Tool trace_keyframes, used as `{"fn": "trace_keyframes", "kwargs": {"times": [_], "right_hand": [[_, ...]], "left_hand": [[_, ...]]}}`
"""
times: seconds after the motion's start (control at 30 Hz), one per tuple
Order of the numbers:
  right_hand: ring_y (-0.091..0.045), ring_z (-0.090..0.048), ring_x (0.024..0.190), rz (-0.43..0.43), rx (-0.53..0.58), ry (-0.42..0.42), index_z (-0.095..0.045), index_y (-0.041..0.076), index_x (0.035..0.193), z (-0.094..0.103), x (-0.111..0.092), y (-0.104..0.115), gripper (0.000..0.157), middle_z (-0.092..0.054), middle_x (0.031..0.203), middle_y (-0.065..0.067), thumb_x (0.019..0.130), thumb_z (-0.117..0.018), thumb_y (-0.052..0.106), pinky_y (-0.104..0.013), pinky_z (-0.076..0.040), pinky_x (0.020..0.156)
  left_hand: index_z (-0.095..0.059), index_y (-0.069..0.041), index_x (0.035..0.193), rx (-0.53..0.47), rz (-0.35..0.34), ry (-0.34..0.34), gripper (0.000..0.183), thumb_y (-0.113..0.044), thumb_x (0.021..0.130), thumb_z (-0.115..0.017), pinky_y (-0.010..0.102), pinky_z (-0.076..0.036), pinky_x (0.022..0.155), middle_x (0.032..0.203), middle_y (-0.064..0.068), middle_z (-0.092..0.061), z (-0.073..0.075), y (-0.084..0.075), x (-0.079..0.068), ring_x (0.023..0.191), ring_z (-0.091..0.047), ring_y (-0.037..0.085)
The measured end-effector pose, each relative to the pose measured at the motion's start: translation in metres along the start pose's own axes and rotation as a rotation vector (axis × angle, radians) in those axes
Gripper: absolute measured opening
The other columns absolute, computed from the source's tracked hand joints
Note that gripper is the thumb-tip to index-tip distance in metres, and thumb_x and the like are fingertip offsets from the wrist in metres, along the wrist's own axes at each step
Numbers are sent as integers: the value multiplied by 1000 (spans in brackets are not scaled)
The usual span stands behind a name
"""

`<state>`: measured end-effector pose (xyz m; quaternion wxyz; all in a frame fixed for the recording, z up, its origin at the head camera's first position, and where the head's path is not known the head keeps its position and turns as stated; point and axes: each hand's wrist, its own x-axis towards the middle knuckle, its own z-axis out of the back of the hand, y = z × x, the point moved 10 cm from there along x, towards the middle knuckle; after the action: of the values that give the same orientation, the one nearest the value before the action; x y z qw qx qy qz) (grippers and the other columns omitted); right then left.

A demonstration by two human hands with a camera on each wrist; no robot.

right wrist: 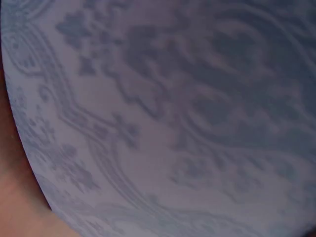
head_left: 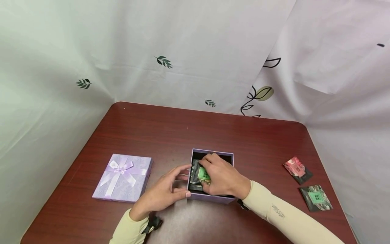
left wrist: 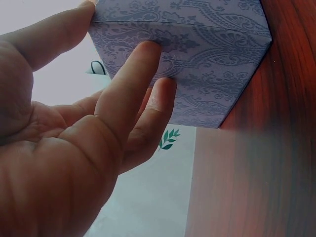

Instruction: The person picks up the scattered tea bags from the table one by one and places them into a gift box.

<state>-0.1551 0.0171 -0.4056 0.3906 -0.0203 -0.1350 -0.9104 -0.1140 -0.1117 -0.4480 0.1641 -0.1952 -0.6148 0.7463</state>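
Note:
A purple patterned gift box [head_left: 210, 198] with a black inside stands uncovered on the table. My right hand [head_left: 223, 176] reaches down into it and grips a small packet with a green label [head_left: 202, 174], partly hidden by the fingers. Another dark packet [head_left: 195, 166] shows beside it at the box's left side. My left hand [head_left: 164, 190] is at the left wall, its thumb at the near left corner and its fingers spread along the side. In the left wrist view, the fingertips [left wrist: 149, 52] touch the patterned wall. The box wall fills the right wrist view.
To the left lies the purple lid [head_left: 126, 183] with a ribbon bow. At the table's right side are a packet with a red label [head_left: 298, 169] and another with a green label [head_left: 316, 197]. White cloth [head_left: 182, 40] hangs around the brown table [head_left: 170, 128].

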Motion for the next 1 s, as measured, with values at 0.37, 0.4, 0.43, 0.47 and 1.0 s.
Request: {"fn": "trace_keyframes", "kwargs": {"times": [0.37, 0.4, 0.43, 0.47, 1.0], "right_hand": [[-17, -59, 109, -6, 6, 50, -68, 5, 134, -7, 2, 0, 70, -66, 127, -5, 73, -86, 34, -32, -61, 87], [-18, -59, 109, -7, 7, 51, -68, 4, 134, -6, 1, 0, 70, -66, 127, -5, 73, -86, 34, -32, -61, 88], [-18, -60, 109, -10, 11, 50, -68, 4, 135, -5, 1, 0, 71, -66, 127, -6, 73, -86, 34, -32, -62, 87], [-18, -60, 110, -14, 14, 49, -68, 4, 135, -4, 1, 0, 71, -66, 128, -6, 74, -86, 35, -32, -62, 88], [-23, -61, 127, -107, 72, -44, -63, 6, 139, 45, -19, -25, 73, -63, 137, -5, 78, -85, 39, -45, -60, 105]], "left_hand": [[-36, -5, 161, 10, -44, 4, 81, -11, 95, -80, 26, -62, 100, 149, 29, -49, -1, -4, 0, 137, -56, 47], [-36, -5, 161, 9, -43, 4, 80, -11, 95, -80, 25, -61, 99, 149, 29, -49, -1, -4, 0, 137, -56, 47], [-36, -5, 162, 8, -43, 5, 80, -11, 95, -80, 25, -61, 99, 149, 29, -49, -1, -4, 0, 137, -56, 47], [-36, -5, 162, 8, -42, 4, 80, -11, 95, -80, 25, -61, 99, 149, 29, -48, -1, -4, 0, 137, -56, 47], [-35, -6, 162, 10, -24, -3, 82, -12, 95, -80, 27, -62, 100, 149, 29, -49, -1, -4, -1, 136, -55, 48]]}}
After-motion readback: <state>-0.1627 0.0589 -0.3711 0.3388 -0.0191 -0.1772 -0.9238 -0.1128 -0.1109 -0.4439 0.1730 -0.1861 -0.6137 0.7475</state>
